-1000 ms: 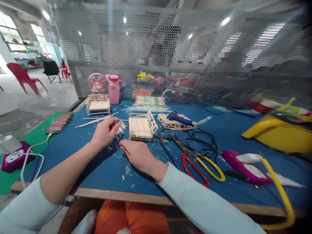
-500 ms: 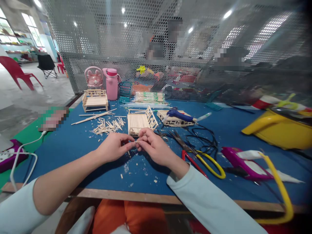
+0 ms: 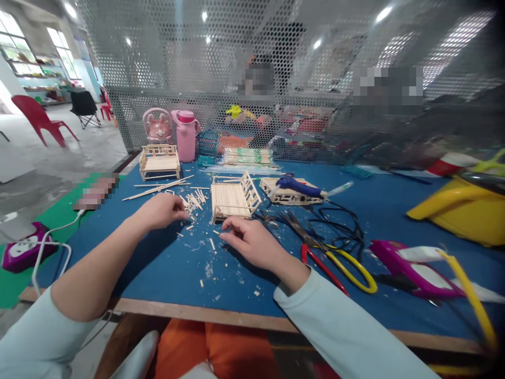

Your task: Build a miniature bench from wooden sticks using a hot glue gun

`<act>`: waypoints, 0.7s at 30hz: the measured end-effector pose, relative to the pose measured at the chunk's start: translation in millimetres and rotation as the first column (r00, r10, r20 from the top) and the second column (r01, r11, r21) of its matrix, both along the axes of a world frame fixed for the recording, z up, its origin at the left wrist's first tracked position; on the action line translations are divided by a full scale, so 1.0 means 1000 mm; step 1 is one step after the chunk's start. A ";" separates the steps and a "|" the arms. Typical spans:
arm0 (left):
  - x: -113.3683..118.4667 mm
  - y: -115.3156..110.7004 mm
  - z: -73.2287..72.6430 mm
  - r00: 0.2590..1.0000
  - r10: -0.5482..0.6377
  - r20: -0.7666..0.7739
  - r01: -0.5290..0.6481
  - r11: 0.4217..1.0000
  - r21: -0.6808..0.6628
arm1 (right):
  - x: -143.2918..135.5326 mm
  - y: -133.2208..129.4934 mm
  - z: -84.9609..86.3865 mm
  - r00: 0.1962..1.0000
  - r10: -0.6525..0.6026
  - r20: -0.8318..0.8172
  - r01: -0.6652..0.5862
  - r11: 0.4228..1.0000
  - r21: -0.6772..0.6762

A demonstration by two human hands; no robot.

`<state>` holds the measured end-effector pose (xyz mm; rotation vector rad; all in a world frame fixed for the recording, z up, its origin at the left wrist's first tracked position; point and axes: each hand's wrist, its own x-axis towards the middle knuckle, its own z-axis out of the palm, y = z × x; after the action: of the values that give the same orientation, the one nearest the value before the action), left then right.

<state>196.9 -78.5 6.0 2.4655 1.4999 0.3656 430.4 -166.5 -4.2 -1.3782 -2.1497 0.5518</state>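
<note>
My left hand (image 3: pixel 163 210) is at the near edge of a pile of short wooden sticks (image 3: pixel 193 200), fingers curled together and pointing down; whatever they pinch, if anything, is hidden. In front of the miniature wooden bench (image 3: pixel 231 200), my right hand (image 3: pixel 252 242) has thumb and forefinger brought close together, with a short wooden stick (image 3: pixel 216 232) poking out at their tips. The bench has a slatted seat and a lattice back standing on its right side. A blue glue gun (image 3: pixel 298 185) lies across another stick-built lattice piece (image 3: pixel 272 197) to the right.
Pliers with red handles (image 3: pixel 321 266) and yellow-handled scissors (image 3: pixel 351 268) lie right of my right hand. Beyond them are a purple power strip (image 3: pixel 414 268) and a yellow container (image 3: pixel 461 210). A finished-looking small bench (image 3: pixel 160 162) and a pink bottle (image 3: pixel 186 137) stand at the back left.
My hands have separated: the left moved left to the stick pile, while the right stayed near the bench with the short stick. The view has shifted slightly.
</note>
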 end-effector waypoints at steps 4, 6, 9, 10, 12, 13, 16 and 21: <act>-0.019 0.021 -0.005 0.975 0.219 -0.044 -0.208 0.963 0.173 | -0.001 -0.001 -0.002 0.999 0.025 0.029 -0.025 1.000 -0.001; -0.023 0.029 -0.010 0.975 0.214 -0.057 -0.201 0.963 0.178 | -0.002 -0.001 -0.002 0.998 0.042 0.055 -0.041 0.999 -0.011; -0.020 0.037 -0.016 0.990 0.120 -0.067 -0.106 0.977 0.183 | -0.003 -0.002 -0.002 0.993 0.068 0.092 -0.066 0.997 -0.027; -0.017 0.038 -0.018 0.994 0.075 -0.073 -0.061 0.981 0.184 | -0.003 -0.002 -0.002 0.992 0.080 0.099 -0.078 0.996 -0.031; -0.011 0.040 -0.019 0.996 -0.014 -0.089 0.030 0.984 0.174 | -0.003 -0.002 -0.003 0.989 0.106 0.107 -0.103 0.994 -0.036; -0.009 0.041 -0.019 0.994 -0.051 -0.095 0.066 0.984 0.166 | -0.003 -0.001 -0.004 0.987 0.115 0.109 -0.112 0.993 -0.035; -0.006 0.040 -0.017 0.988 -0.121 -0.097 0.134 0.981 0.142 | -0.003 -0.001 -0.005 0.985 0.119 0.122 -0.115 0.993 -0.033; -0.006 0.033 -0.013 0.978 -0.189 -0.083 0.196 0.976 0.092 | -0.003 -0.001 -0.004 0.985 0.117 0.127 -0.114 0.993 -0.034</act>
<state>191.1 -45.9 -7.0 2.7029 1.2821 0.3237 427.1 -167.8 -8.2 -1.3421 -2.3460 0.5502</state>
